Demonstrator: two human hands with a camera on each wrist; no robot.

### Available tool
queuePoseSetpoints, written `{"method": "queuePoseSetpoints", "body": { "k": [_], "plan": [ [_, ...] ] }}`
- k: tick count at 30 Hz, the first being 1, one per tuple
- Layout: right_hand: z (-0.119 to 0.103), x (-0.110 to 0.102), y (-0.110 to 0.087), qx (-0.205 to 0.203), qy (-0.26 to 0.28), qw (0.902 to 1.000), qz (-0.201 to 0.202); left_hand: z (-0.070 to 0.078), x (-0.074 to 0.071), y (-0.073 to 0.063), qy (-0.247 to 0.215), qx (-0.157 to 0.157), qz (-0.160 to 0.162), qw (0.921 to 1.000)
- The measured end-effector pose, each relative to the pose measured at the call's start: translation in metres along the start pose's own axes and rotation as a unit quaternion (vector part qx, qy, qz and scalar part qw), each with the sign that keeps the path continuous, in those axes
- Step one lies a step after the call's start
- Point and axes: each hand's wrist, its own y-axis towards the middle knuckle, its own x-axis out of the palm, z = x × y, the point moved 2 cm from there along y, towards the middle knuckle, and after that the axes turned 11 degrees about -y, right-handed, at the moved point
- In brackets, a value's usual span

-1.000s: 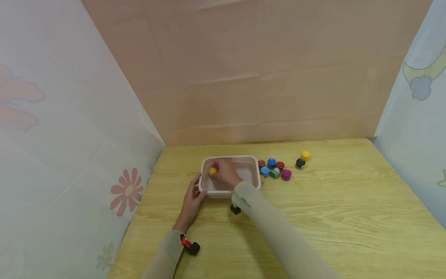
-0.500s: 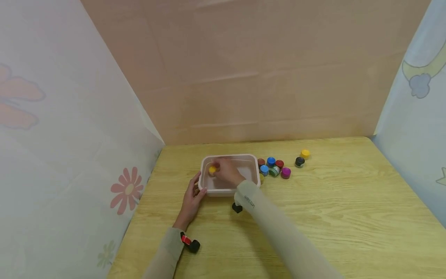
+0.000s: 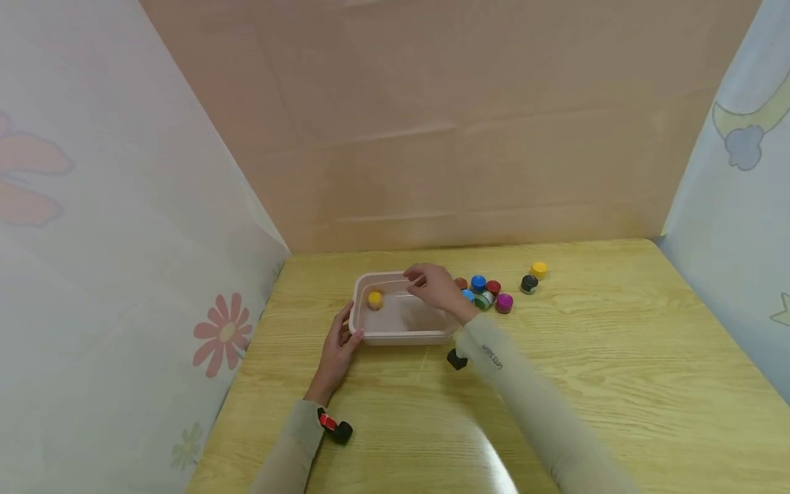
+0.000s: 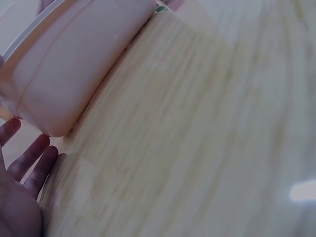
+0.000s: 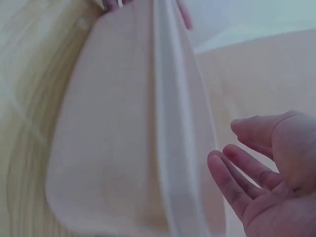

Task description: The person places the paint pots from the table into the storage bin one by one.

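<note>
A pale pink plastic bin (image 3: 404, 339) stands on the table in the head view. One small paint pot with a yellow lid (image 3: 374, 300) sits inside it, near the left end. My left hand (image 3: 336, 355) rests against the bin's front left corner; in the left wrist view its fingers (image 4: 30, 157) are fairly straight and spread, with tips at the wall. Above the bin's right part is my right hand (image 3: 437, 288), holding nothing. Its fingers are loosely bent and apart in the right wrist view, beside the bin's rim (image 5: 180, 118).
Right of the bin cluster several small pots, among them a blue pot (image 3: 478, 283), a red pot (image 3: 493, 287), a green pot (image 3: 484, 300) lying tilted, and a purple pot (image 3: 504, 303). Farther right stand a black pot (image 3: 529, 284) and another yellow pot (image 3: 539, 270).
My right hand has let go of the yellow-lidded pot at the bin's left end and moved right and up, over the bin's right part. The left hand stays at the corner.
</note>
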Motion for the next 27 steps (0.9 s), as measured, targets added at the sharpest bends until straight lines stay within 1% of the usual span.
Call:
{"method": "queuePoseSetpoints", "body": {
  "k": [2,5,9,13,17,19,24,27],
  "plan": [
    [0.009,-0.015,-0.008,0.009,0.008,0.9999,0.010,0.001,0.001,-0.001,0.001,0.004,-0.001,1.0000],
    [0.026,-0.037,-0.021,0.026,0.019,0.9991,0.028,0.001,0.002,0.000,0.001,0.002,0.000,1.0000],
    [0.059,-0.062,-0.038,0.054,0.016,0.9971,0.051,0.003,0.003,0.000,0.001,-0.006,0.006,1.0000],
    [0.090,-0.084,-0.056,0.082,0.008,0.9938,0.074,0.003,0.003,-0.001,-0.001,-0.004,0.006,1.0000],
    [0.119,-0.096,-0.072,0.101,0.000,0.9893,0.105,0.001,0.002,-0.002,-0.008,-0.001,0.007,0.9999],
    [0.131,-0.100,-0.080,0.112,-0.008,0.9874,0.112,0.001,0.001,-0.003,-0.010,0.001,0.008,0.9999],
    [0.154,-0.106,-0.096,0.134,-0.027,0.9843,0.112,0.000,0.000,-0.003,-0.006,-0.003,0.006,1.0000],
    [0.164,-0.108,-0.101,0.144,-0.032,0.9832,0.108,0.000,0.000,-0.002,-0.005,-0.005,0.004,1.0000]
  ]
}}
